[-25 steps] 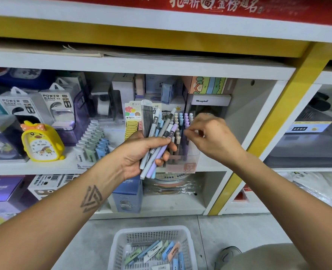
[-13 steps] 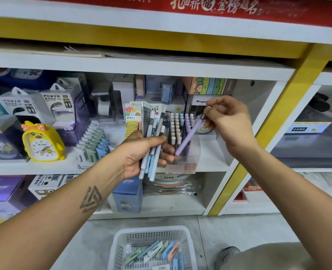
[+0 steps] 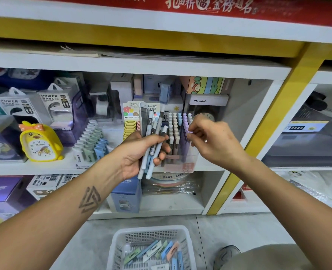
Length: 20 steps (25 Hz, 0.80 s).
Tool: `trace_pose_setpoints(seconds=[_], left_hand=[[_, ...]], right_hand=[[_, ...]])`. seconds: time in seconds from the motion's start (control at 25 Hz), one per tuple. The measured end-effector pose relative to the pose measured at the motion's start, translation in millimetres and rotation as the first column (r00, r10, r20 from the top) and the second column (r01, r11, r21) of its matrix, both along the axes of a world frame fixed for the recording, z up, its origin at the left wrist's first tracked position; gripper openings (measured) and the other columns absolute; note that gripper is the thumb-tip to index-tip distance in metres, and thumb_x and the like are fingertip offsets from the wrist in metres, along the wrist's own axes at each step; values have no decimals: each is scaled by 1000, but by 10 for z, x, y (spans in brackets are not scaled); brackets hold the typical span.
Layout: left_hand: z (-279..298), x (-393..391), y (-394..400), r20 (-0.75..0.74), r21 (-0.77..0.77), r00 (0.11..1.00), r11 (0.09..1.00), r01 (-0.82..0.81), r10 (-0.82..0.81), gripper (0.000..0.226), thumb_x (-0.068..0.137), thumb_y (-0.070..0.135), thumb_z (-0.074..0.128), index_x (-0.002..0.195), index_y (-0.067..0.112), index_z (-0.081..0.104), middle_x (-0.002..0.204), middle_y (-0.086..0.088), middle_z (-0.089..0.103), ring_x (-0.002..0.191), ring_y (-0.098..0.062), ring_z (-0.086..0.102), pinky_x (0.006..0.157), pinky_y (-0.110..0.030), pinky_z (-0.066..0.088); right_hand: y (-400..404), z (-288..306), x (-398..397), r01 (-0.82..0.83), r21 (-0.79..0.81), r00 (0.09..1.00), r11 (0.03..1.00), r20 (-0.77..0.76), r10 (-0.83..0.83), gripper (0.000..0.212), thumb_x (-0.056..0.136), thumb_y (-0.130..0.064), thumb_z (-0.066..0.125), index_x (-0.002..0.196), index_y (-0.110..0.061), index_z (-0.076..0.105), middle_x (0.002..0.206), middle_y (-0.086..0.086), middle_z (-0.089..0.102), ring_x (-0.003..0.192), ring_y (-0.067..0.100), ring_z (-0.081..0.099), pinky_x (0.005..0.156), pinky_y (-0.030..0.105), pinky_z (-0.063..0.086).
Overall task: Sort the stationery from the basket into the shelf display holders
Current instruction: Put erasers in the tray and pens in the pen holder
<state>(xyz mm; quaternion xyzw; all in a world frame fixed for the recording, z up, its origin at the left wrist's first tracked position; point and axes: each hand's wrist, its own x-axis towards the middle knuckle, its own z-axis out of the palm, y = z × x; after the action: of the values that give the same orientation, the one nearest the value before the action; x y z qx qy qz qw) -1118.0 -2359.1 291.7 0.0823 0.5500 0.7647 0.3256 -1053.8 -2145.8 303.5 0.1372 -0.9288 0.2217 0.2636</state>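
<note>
Change: purple pen (image 3: 186,142), carried tilted in mid-air half a second ago, now seated in clear display holder (image 3: 180,151) at frame centre; one more item sorted
Right hand (image 3: 213,141): fingertips pinching purple pen's cap, not yet let go
Left hand (image 3: 139,152): clenched round a bundle of pens (image 3: 153,145), left of the holder
Pen axis: long axis near vertical, cap up, tip down in the purple row
Bundle axis: leaning, upper ends toward upper right
Basket (image 3: 120,242): on floor, lower centre, erasers (image 3: 157,252) left inside

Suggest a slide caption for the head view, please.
Right hand slots a purple pen into the holder.
</note>
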Motion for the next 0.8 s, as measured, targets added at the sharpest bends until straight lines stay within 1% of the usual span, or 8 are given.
trace_pose_setpoints(seconds=[0.16,0.32,0.4,0.48,0.56,0.68,0.76,0.8], left_hand=[[2,9,-11,4,14,999,999,39,-39,32,86,6,68,113,-8,61,79,-21,64,54,-22,56,41,-22,44],[-13,22,-20,13,57,993,992,113,-114,36,83,8,68,115,-7,63,82,-19,65,59,-22,59,44,-24,48],[-21,28,-20,-7,61,988,986,153,-153,27,87,8,66,112,-3,67,83,-18,65,61,-22,59,45,-23,47],[-23,44,-14,-48,55,982,981,186,-183,21,90,8,65,108,0,70,83,-17,66,61,-22,60,46,-22,46],[-23,71,4,-82,60,976,976,207,-202,15,89,9,66,102,4,72,82,-19,66,61,-23,60,46,-23,46],[-8,85,0,-97,62,974,976,210,-203,13,87,12,67,96,5,74,86,-22,68,65,-27,65,49,-27,52],[-4,62,-27,-61,71,981,980,187,-182,22,86,13,69,102,-1,72,93,-25,69,73,-32,70,56,-31,58],[-4,48,-42,-39,78,986,983,165,-162,27,85,13,69,106,-3,71,95,-26,69,75,-33,71,57,-33,59]], right_hand=[[17,17,-11,-60,28,998,998,31,59,9,91,-13,67,89,-14,58,76,0,69,72,17,69,65,41,55],[-5,11,-31,53,205,987,977,137,-83,8,93,-16,65,87,-12,68,84,0,68,79,20,65,71,40,53],[-44,81,-35,100,177,990,979,83,-116,17,95,-25,64,87,-13,74,87,-3,66,77,15,60,71,35,50],[-144,184,-40,97,-139,990,986,113,-82,20,95,-31,66,91,-14,76,82,2,69,72,15,59,67,33,49],[-251,238,-56,122,-474,954,872,300,29,20,92,-31,71,95,-12,74,79,12,71,64,15,59,60,30,47],[-313,232,-69,159,-658,895,736,410,173,11,90,-13,73,91,-1,72,69,11,66,55,14,54,49,21,41],[-230,288,-71,179,-787,918,591,350,188,4,91,-1,67,90,0,70,68,12,65,54,17,57,48,23,45],[-149,325,-76,190,-834,941,518,304,145,7,93,1,64,90,0,70,70,14,66,54,18,59,51,24,50]])
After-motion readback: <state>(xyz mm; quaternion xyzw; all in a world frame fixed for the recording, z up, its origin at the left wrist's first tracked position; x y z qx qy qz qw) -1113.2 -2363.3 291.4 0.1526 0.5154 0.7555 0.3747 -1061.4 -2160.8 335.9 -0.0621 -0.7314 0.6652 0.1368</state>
